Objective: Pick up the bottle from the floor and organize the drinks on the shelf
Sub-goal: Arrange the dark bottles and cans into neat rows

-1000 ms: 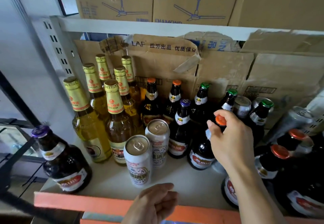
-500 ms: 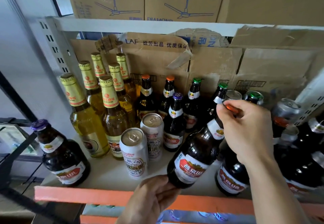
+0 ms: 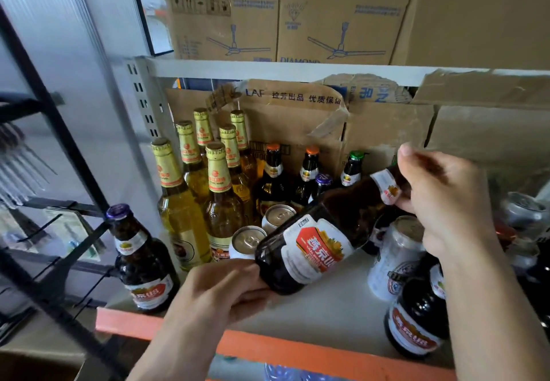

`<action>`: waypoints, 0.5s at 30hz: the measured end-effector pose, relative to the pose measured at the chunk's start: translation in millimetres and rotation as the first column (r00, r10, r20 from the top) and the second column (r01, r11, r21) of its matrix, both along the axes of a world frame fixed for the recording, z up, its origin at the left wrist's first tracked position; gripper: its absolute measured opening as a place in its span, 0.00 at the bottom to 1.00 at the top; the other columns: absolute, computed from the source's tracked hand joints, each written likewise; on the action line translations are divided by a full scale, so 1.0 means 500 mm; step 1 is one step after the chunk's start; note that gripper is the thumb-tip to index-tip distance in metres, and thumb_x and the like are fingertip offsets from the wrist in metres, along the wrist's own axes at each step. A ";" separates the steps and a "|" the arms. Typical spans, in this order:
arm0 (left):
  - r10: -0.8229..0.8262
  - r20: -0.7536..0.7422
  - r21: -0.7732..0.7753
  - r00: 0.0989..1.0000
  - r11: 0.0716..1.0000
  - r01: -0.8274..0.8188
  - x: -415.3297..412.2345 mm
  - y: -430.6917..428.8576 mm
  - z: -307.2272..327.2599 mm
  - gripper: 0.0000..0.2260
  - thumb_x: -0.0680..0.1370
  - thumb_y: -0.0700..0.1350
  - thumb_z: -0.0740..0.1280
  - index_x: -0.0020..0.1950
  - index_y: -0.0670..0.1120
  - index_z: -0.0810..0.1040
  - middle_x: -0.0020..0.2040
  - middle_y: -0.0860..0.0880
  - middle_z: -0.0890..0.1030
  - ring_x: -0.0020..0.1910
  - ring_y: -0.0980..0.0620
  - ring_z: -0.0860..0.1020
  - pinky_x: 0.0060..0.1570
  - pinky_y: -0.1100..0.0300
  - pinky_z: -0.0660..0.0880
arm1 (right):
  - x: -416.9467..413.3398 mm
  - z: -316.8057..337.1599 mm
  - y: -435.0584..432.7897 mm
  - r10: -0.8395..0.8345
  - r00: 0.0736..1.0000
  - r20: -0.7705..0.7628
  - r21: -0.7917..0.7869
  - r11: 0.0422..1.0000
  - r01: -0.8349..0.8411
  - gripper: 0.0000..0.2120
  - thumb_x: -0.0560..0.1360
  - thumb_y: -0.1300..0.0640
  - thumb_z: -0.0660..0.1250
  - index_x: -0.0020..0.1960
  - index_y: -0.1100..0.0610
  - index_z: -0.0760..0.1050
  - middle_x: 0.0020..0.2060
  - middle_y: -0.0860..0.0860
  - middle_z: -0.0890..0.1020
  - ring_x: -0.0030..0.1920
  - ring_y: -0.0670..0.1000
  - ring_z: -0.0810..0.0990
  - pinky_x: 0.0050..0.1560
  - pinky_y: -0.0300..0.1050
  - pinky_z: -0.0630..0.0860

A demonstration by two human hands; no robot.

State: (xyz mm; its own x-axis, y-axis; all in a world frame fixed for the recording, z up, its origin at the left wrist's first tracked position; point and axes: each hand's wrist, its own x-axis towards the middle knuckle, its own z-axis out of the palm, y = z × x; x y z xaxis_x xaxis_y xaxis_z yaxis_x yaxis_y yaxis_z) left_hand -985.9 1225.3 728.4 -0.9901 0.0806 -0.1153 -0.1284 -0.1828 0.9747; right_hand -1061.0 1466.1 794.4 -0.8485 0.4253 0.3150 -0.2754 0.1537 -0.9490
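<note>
Now brown bottle (image 3: 321,243) slants above shelf (image 3: 327,318), near front edge: bottom low in left hand (image 3: 220,291), neck high in right hand (image 3: 446,202). Both hands grip it.

Soft daylight comes from the left, where the ribbed wall (image 3: 59,38) is brightest; it glows through the yellow bottles (image 3: 178,214) and leaves dull glints on the can tops (image 3: 248,239); the shelf (image 3: 330,309) darkens toward its right end, where the cans (image 3: 523,211) smear into blur; the left hand (image 3: 214,294) and right hand (image 3: 440,202) look soft, while the brown bottle (image 3: 315,246) label is readable; the wide lens bows the shelf beam (image 3: 297,69) and black rack (image 3: 44,112).
</note>
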 end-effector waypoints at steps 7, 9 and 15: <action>0.096 -0.081 -0.066 0.992 0.993 -0.102 -0.016 -0.030 0.068 0.08 0.74 0.41 0.66 0.41 0.45 0.85 0.41 0.39 0.85 0.43 0.44 0.85 0.41 0.57 0.81 | -0.029 0.010 -0.009 0.161 0.985 -0.058 -0.159 0.973 -0.169 0.14 0.76 0.61 0.68 0.33 0.51 0.81 0.24 0.46 0.77 0.24 0.45 0.77 0.34 0.41 0.80; 0.121 -0.081 -0.072 0.989 0.989 -0.127 -0.022 -0.031 0.081 0.12 0.77 0.39 0.63 0.40 0.44 0.85 0.41 0.39 0.85 0.42 0.43 0.85 0.39 0.59 0.82 | -0.033 0.013 -0.008 0.179 0.979 -0.101 -0.173 0.965 -0.195 0.11 0.76 0.61 0.68 0.35 0.55 0.79 0.25 0.46 0.77 0.25 0.47 0.77 0.32 0.40 0.79; 0.178 -0.089 -0.078 0.980 0.980 -0.185 -0.066 -0.017 0.109 0.12 0.77 0.39 0.63 0.38 0.41 0.84 0.40 0.40 0.85 0.41 0.45 0.85 0.38 0.61 0.81 | -0.056 0.041 -0.010 0.158 0.975 -0.160 -0.178 0.966 -0.185 0.08 0.77 0.61 0.68 0.40 0.54 0.78 0.26 0.44 0.79 0.26 0.46 0.80 0.37 0.42 0.81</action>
State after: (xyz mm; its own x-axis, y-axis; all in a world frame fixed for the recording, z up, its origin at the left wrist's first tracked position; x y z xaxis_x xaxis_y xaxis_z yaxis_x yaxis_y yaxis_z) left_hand -1018.9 1216.6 782.8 -0.9937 -0.1075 -0.0328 -0.0207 -0.1117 0.9935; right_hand -1089.2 1461.1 814.9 -0.8660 0.3413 0.3654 -0.4165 -0.0880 -0.9049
